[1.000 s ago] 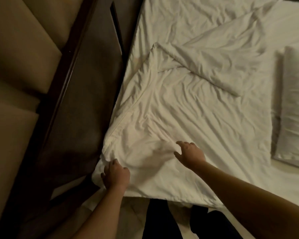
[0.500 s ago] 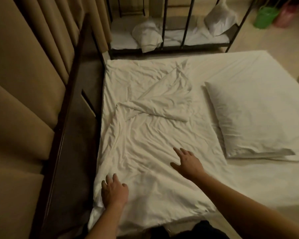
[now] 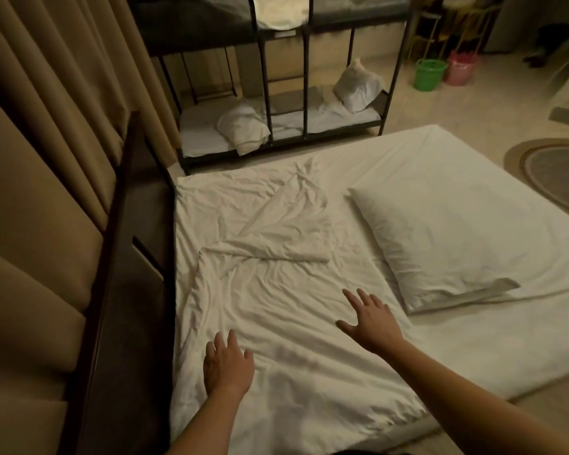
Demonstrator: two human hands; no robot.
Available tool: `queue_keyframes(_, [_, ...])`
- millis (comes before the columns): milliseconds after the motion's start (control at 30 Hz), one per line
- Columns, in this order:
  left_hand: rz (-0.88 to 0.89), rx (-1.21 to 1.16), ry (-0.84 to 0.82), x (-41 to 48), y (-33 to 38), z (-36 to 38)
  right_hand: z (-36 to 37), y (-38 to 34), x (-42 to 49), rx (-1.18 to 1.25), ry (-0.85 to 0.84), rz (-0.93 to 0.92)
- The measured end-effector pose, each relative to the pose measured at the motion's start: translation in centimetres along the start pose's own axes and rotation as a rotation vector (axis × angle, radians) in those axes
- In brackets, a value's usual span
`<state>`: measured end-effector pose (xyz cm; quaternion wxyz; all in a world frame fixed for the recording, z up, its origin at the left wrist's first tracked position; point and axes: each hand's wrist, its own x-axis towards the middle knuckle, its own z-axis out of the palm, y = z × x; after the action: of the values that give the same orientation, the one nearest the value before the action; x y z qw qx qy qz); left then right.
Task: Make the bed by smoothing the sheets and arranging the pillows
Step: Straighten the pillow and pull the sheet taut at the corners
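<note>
Over the rumpled sheet [image 3: 276, 300], left hand [image 3: 229, 367] and right hand [image 3: 372, 325] reach palm-down, fingers spread, neither grip holding anything

A crumpled white duvet [image 3: 276, 310] is lying along the left side of a low, white-sheeted mattress [image 3: 473, 353], filling the centre of the frame; its far part is folding back on itself in a triangular flap, with wrinkles running throughout; a plump white pillow [image 3: 440, 244] is lying flat at centre right, just beside the duvet's right edge.
</note>
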<state>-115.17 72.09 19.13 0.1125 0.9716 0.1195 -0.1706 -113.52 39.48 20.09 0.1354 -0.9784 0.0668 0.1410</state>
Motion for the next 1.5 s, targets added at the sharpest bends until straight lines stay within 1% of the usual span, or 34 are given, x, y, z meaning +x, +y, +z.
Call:
queue_keyframes(167, [0.06,0.014,0.036,-0.1,3.7,-0.7,-1.3,1.9,-0.7,0.046,0.014,0.017])
queue_keyframes(267, [0.088,0.007,0.029,-0.4,6.6,-0.3,-2.3,4.0,-1.4,0.085,0.034,0.018])
queue_keyframes(467, [0.196,-0.003,0.039,-2.1,15.0,0.1,-5.6,10.4,-3.1,0.126,0.105,0.047])
queue_keyframes(633, [0.296,-0.027,0.059,-4.7,24.3,1.1,-8.4,18.6,-5.5,0.14,0.178,0.096])
queue_keyframes(900, [0.455,-0.079,0.086,-10.1,41.4,4.5,-13.2,33.8,-10.4,0.128,0.233,0.187])
queue_keyframes(1100, [0.558,-0.056,0.07,-13.3,52.4,7.3,-16.4,43.9,-13.0,0.226,0.278,0.295])
queue_keyframes(1300, [0.654,-0.062,0.037,-14.9,62.2,9.7,-19.0,52.6,-13.4,0.322,0.312,0.414])
queue_keyframes(1500, [0.71,-0.033,-0.015,-14.0,72.7,13.0,-21.3,61.4,-10.9,0.315,0.317,0.484])
